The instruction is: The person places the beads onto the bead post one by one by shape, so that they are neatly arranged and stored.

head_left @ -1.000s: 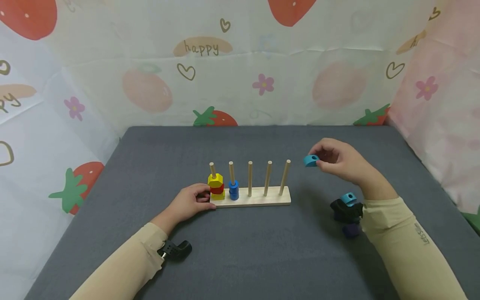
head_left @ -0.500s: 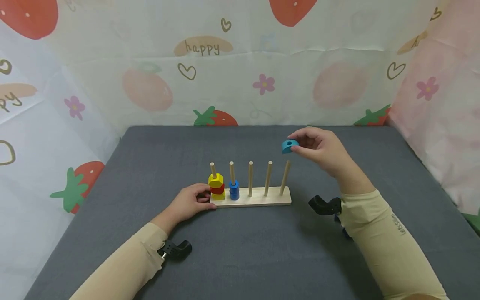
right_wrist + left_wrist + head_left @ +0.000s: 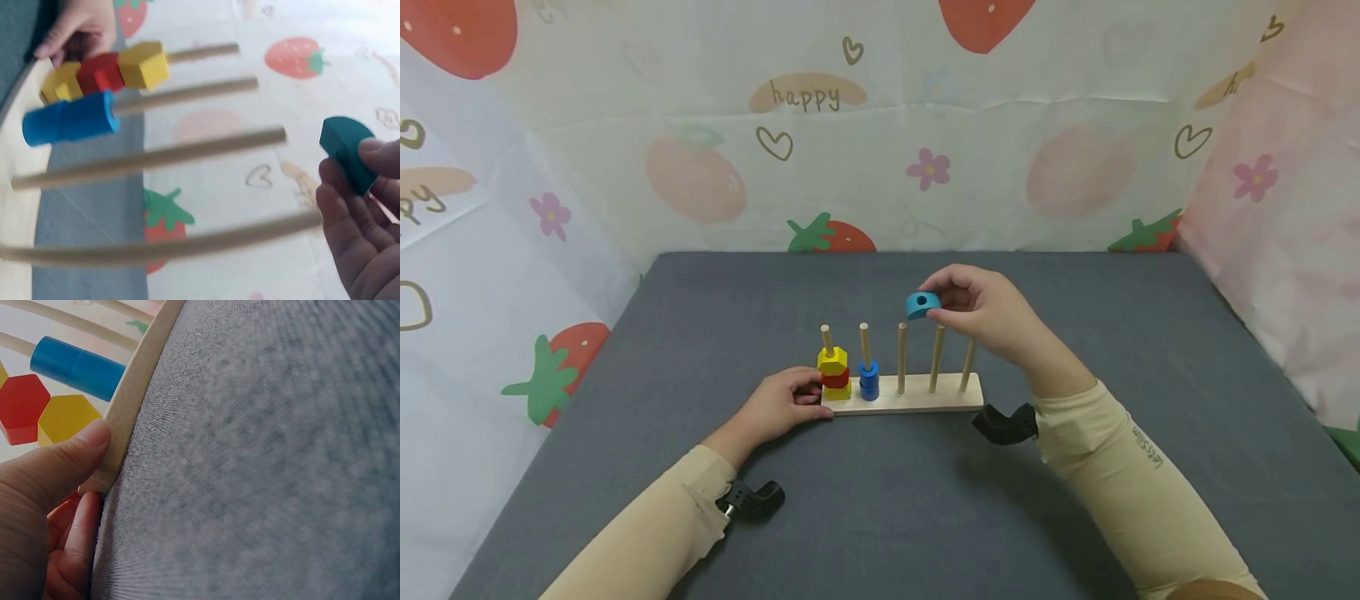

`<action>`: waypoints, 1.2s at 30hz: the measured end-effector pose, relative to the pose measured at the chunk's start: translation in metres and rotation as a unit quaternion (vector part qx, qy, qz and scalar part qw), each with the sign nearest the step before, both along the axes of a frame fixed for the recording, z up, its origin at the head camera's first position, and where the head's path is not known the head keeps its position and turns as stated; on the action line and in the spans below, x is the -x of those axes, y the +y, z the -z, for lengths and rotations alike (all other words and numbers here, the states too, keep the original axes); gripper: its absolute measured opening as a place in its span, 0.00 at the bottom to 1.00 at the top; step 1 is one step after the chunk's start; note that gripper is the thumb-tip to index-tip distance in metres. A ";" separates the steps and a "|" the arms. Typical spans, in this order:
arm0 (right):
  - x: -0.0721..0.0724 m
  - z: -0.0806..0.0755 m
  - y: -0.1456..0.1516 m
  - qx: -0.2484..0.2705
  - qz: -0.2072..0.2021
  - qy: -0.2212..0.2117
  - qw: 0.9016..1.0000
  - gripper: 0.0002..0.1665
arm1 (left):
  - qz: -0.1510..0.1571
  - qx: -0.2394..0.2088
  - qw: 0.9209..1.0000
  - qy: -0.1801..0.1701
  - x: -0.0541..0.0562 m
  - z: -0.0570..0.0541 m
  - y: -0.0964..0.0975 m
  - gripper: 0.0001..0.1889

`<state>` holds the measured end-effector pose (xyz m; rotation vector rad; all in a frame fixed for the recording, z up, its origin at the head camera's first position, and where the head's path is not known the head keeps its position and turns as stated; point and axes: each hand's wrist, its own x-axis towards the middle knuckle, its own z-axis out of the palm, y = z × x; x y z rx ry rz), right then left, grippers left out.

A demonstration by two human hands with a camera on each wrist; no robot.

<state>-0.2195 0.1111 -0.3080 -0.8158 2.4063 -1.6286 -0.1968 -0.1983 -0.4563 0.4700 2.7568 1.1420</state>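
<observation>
My right hand pinches a light blue half-round bead with a hole through it. In the head view the bead is just above the middle peg, apart from it. The right wrist view shows the bead between thumb and fingers, to one side of the peg tips. My left hand grips the left end of the wooden peg board, thumb on its front edge. The leftmost peg bears yellow, red and yellow hexagonal beads. Blue cylinder beads sit on the second peg. The other pegs are bare.
A grey cloth covers the table. Printed curtains stand behind and at both sides. A black wrist camera juts from the right sleeve near the board's right end, and another is at the left wrist.
My right hand has carried the light blue bead leftward from the right of the board to above the middle peg. The loose beads at right are now hidden by my arm. My left hand stays put.
</observation>
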 end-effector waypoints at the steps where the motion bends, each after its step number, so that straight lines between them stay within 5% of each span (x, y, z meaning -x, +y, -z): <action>1: -0.001 0.000 -0.003 -0.012 0.000 0.001 1.000 0.14 | 0.001 0.000 1.000 0.000 0.000 0.000 0.000 0.26; 10: -0.009 0.007 -0.021 -0.058 0.026 0.008 0.998 0.12 | 0.005 0.001 1.000 0.004 0.001 0.001 -0.001 0.26; 36: -0.018 0.040 -0.031 -0.041 0.087 -0.042 0.994 0.10 | -0.002 0.000 1.000 0.004 0.003 0.003 0.000 0.26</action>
